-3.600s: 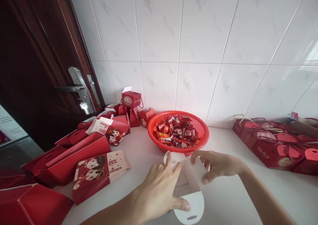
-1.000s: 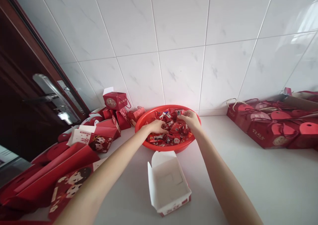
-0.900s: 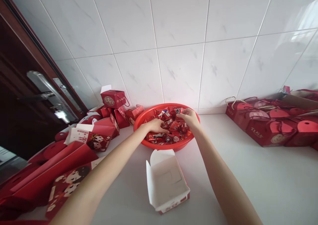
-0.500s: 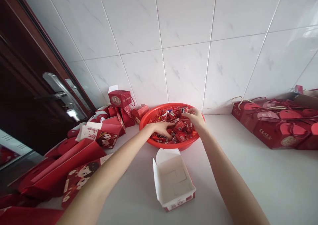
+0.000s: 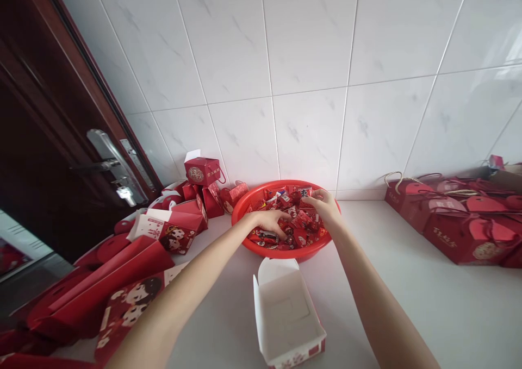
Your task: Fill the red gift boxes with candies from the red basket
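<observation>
A red plastic basket (image 5: pixel 302 254) stands against the tiled wall, full of red-wrapped candies (image 5: pixel 300 237). My left hand (image 5: pixel 269 220) reaches over its left part, fingers spread and touching the candies. At the basket's right rear is my right hand (image 5: pixel 322 203), its thumb and fingertips close together beside a red packet with a dark character on it (image 5: pixel 304 193); whether it grips the packet is too small to tell. Just in front of the basket sits an open box (image 5: pixel 289 314), white inside with nothing in it, its flaps raised.
Red gift boxes (image 5: pixel 122 260) lie heaped along the left side, with a small box (image 5: pixel 203 170) on top near the wall. More red boxes with cord handles (image 5: pixel 460 217) stand at the right. A dark door with a metal handle (image 5: pixel 114 157) is at the left.
The whole view has shifted, so everything appears lower in the picture. Both hands remain in the basket, and the left hand's fingers have moved slightly among the candies.
</observation>
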The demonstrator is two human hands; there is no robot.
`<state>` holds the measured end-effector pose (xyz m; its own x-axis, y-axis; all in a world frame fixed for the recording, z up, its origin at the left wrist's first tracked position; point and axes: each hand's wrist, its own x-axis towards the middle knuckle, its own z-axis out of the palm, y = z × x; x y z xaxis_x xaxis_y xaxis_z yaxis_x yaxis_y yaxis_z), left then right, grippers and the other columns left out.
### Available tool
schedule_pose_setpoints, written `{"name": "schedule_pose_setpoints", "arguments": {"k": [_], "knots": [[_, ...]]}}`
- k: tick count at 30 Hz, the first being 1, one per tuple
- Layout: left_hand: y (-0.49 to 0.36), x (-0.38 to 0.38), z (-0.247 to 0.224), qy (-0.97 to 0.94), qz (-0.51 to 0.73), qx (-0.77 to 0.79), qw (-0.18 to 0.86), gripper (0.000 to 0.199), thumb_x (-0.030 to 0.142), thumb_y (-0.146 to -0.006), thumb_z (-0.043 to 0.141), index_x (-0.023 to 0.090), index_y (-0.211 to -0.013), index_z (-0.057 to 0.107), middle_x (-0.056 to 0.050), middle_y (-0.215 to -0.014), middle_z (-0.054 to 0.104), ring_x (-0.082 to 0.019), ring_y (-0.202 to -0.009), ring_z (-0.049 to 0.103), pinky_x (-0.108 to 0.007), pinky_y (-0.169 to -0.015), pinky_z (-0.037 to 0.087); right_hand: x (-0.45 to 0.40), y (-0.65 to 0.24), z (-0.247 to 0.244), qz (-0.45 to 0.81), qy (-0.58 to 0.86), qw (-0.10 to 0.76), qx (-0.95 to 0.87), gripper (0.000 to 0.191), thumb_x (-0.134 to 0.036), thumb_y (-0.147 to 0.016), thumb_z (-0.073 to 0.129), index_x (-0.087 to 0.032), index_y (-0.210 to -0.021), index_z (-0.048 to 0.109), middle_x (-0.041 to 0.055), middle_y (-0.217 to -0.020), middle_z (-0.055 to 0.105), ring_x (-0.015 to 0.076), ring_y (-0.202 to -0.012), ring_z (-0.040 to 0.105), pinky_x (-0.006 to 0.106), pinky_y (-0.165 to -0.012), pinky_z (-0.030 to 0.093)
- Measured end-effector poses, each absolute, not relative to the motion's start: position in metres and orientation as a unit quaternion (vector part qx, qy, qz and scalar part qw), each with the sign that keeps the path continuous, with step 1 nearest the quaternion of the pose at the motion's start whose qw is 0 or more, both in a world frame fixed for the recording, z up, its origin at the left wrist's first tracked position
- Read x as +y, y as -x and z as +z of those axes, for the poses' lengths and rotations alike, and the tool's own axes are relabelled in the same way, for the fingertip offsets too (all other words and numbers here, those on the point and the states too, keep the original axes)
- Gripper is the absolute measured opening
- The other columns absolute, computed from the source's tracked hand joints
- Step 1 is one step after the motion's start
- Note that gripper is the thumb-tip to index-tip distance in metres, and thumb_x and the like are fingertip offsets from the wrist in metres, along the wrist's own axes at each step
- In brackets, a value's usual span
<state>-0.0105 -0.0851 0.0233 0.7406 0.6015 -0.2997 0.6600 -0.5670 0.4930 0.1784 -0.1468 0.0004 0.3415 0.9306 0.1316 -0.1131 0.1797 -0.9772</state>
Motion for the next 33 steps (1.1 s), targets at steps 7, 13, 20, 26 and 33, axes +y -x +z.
{"name": "schedule_pose_setpoints", "arguments": {"k": [7, 13, 20, 26, 33], "knots": [[0.014, -0.080, 0.023, -0.875, 0.110, 0.323, 0.345, 0.049, 0.042, -0.063, 0.087, 0.021, -0.105, 0.071, -0.004, -0.112, 0.072, -0.028, -0.111, 0.065, -0.033, -0.096, 0.047, -0.148, -0.179, 0.005, 0.387, 0.512, 0.661, -0.389, 0.030, -0.034, -0.059, 0.075, -0.024, -0.074, 0.052, -0.0013, -0.069, 0.064, 0.0196, -0.069, 0.066, 0.030, -0.060, 0.054], [0.021, -0.066, 0.015, -0.827, 0.292, 0.344, 0.336, 0.056, 0.037, -0.074, 0.081, 0.019, -0.124, 0.064, -0.010, -0.133, 0.067, -0.027, -0.125, 0.060, -0.038, -0.108, 0.045, -0.153, -0.178, 0.011, 0.408, 0.511, 0.669, -0.355, 0.026, -0.031, -0.063, 0.073, -0.024, -0.082, 0.056, 0.0008, -0.076, 0.070, 0.0223, -0.073, 0.071, 0.032, -0.062, 0.057], [0.022, -0.055, 0.005, -0.807, 0.301, 0.419, 0.286, 0.072, 0.022, -0.081, 0.072, 0.024, -0.148, 0.045, -0.009, -0.157, 0.048, -0.023, -0.144, 0.047, -0.034, -0.113, 0.041, -0.153, -0.179, 0.012, 0.424, 0.494, 0.665, -0.365, 0.022, -0.029, -0.065, 0.072, -0.021, -0.083, 0.062, 0.0030, -0.081, 0.074, 0.0222, -0.075, 0.073, 0.032, -0.067, 0.060], [0.024, -0.057, 0.006, -0.789, 0.298, 0.489, 0.223, 0.070, 0.026, -0.081, 0.075, 0.021, -0.145, 0.047, -0.011, -0.141, 0.063, -0.027, -0.129, 0.060, -0.033, -0.103, 0.048, -0.153, -0.178, 0.013, 0.407, 0.511, 0.665, -0.362, 0.018, -0.030, -0.067, 0.070, -0.022, -0.082, 0.062, 0.0028, -0.081, 0.073, 0.0210, -0.074, 0.072, 0.030, -0.065, 0.059], [0.021, -0.074, 0.023, -0.804, 0.285, 0.501, 0.142, 0.052, 0.021, -0.085, 0.068, 0.021, -0.136, 0.059, -0.011, -0.137, 0.063, -0.027, -0.126, 0.060, -0.036, -0.107, 0.045, -0.153, -0.178, 0.014, 0.405, 0.509, 0.668, -0.361, 0.017, -0.030, -0.067, 0.069, -0.022, -0.081, 0.062, 0.0017, -0.079, 0.072, 0.0204, -0.075, 0.071, 0.030, -0.065, 0.058]]}}
